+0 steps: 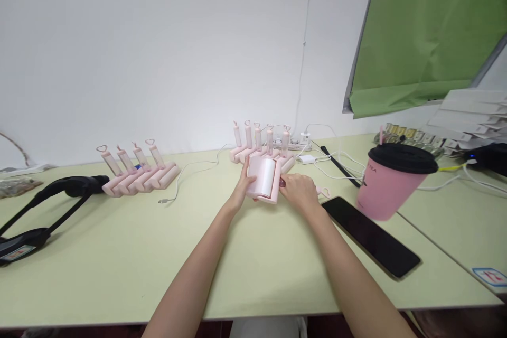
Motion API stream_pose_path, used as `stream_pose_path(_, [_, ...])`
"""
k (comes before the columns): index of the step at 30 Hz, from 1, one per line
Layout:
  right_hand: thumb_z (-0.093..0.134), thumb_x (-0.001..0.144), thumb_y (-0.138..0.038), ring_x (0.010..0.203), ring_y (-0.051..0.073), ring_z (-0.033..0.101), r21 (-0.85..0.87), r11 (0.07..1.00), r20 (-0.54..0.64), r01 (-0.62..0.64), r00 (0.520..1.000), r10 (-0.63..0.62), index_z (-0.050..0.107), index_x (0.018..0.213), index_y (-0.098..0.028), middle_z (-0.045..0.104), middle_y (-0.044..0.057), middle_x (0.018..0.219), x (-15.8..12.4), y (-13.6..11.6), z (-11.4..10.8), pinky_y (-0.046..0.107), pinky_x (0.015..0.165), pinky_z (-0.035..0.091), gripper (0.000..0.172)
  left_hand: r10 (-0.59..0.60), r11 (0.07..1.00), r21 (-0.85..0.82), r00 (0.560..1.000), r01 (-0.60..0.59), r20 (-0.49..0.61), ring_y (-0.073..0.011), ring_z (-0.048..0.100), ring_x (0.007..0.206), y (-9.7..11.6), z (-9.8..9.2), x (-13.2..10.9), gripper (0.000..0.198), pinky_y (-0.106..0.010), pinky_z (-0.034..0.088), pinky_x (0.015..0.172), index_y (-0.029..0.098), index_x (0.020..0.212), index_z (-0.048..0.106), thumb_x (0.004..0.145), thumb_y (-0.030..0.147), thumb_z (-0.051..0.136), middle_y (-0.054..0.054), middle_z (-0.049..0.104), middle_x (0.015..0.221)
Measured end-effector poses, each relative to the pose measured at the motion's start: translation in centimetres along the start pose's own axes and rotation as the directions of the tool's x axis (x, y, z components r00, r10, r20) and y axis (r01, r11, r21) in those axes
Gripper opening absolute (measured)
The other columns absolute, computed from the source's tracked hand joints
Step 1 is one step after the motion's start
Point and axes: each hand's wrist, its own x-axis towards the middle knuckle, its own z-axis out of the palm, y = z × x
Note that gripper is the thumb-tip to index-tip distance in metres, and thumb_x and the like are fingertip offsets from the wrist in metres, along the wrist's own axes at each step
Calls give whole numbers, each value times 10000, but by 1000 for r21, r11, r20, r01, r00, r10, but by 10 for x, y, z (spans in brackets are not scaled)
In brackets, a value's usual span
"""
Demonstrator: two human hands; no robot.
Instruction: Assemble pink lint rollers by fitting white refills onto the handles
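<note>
Both my hands hold a pink lint roller (pixel 263 178) with a white paper roll, resting on the pale green table (pixel 119 253) at its middle. My left hand (pixel 242 188) grips the roller's left end, fingers curled against it. On the right end, my right hand (pixel 298 190) is closed with fingertips pinching the pink frame. A pink handle with a heart loop (pixel 324 191) sticks out to the right of my right hand. Just behind stands a row of several pink lint rollers (pixel 261 145) with upright handles.
Another group of pink rollers (pixel 137 171) lies at the left, beside a black headset (pixel 47 211). A pink cup with a black lid (pixel 390 179) and a black phone (pixel 370 235) sit at the right. White cables and a power strip (pixel 295 145) run along the wall.
</note>
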Motion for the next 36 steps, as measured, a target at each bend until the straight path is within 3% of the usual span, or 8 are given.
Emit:
stream_pose_path(7, [389, 841, -289, 769, 222, 627, 14, 1000, 19, 7, 1000, -7, 641, 872, -159, 671, 119, 824, -2, 0, 0, 273, 642, 389, 285, 16, 1000, 8, 1000, -16, -27, -159, 570, 737, -5, 6, -1, 716, -195, 407, 386, 386, 1389, 36, 788, 393, 425, -51, 166, 1454])
stream_pose_path(14, [390, 829, -257, 777, 213, 628, 11, 1000, 21, -18, 1000, 18, 651, 847, -155, 675, 119, 831, -3, -2, -2, 263, 645, 384, 281, -62, 996, -65, 995, 68, 84, -101, 557, 575, -8, 5, 2, 773, -212, 403, 382, 399, 1372, -83, 779, 454, 410, -111, 246, 1413])
stream_pose_path(19, [384, 838, -297, 739, 222, 628, -4, 1000, -22, 11, 1000, -11, 649, 845, -173, 675, 103, 797, -2, -2, -2, 267, 618, 375, 292, 21, 1000, 2, 999, -21, 28, -142, 577, 668, 1, -2, 0, 770, -220, 418, 400, 378, 1389, 22, 756, 405, 458, -82, 225, 1426])
stream_pose_path(24, [385, 835, -294, 756, 224, 625, -33, 999, -11, -36, 999, 35, 662, 838, -166, 673, 118, 804, -1, 1, -6, 262, 628, 373, 304, 22, 998, 56, 1000, -22, -6, -119, 564, 644, 9, -6, -4, 782, -215, 429, 438, 358, 1391, -47, 782, 385, 443, -95, 341, 1368])
stream_pose_path(29, [384, 826, -283, 755, 236, 625, -31, 999, 12, -25, 1000, 26, 672, 813, -154, 670, 135, 792, -1, 0, -6, 273, 625, 376, 316, 19, 998, 58, 997, -23, 71, -118, 560, 632, 11, -9, -6, 710, -247, 439, 448, 382, 1391, 45, 791, 393, 424, -74, 234, 1431])
stream_pose_path(36, [352, 843, -311, 785, 237, 619, -33, 997, 48, -73, 996, 75, 677, 875, -195, 665, 124, 831, 2, 2, -3, 284, 634, 386, 347, -63, 998, 7, 991, 62, 121, -114, 567, 581, 4, -3, -5, 749, -248, 431, 429, 388, 1383, -51, 805, 440, 422, -112, 261, 1413])
